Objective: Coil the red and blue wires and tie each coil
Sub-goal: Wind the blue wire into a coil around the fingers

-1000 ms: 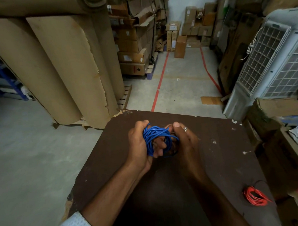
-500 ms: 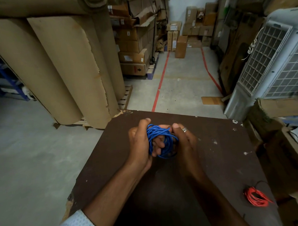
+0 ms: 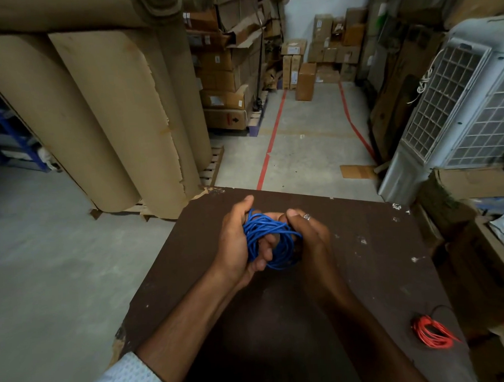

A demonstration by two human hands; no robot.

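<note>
A single wide-angle view looks from the person's head, forward and steeply down. The dark brown table [image 3: 364,272] fills the near, lower part, close below the lens, with both forearms reaching in from the bottom edge. Farther off, the grey floor [image 3: 300,136] runs back to stacked cardboard boxes [image 3: 305,77]. Straight lines bow toward the edges.

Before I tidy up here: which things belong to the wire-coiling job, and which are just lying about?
Belongs to the job:
blue wire coil, gripped by left hand and right hand
red wire coil on the brown table

Lying about:
cardboard rolls
stacked boxes
air cooler
</note>
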